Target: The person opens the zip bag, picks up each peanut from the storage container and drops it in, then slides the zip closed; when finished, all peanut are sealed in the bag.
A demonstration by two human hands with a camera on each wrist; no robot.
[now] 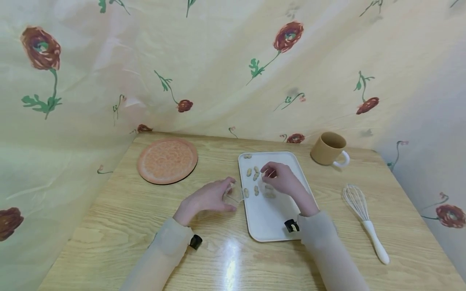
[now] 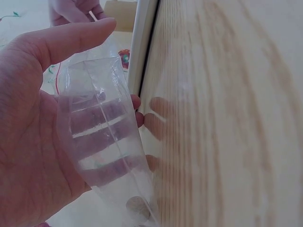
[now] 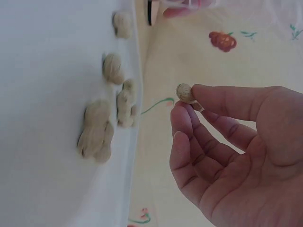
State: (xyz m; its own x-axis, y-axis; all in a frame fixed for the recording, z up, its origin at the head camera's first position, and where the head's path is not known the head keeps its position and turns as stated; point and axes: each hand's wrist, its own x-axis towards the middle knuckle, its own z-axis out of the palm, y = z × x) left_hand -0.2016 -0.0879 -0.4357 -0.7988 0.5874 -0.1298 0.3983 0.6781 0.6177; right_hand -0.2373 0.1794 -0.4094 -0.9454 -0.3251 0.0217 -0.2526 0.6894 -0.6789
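Peanut [image 3: 184,93] pinched by right hand [image 1: 280,178] over tray [image 1: 269,218] | clear bag [image 2: 106,125] held loosely in left hand [image 1: 209,198], at tray's left edge | one lump [image 2: 138,208] apparently bagged; loose peanuts [image 1: 249,172] still unbagged toward tray's left edge | lump's identity unclear, bag bottom cut off, peanuts below right hand blurred

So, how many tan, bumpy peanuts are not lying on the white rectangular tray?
2: one peanut pinched in the right hand, another apparently inside the clear plastic bag at the left hand. More may be hidden.
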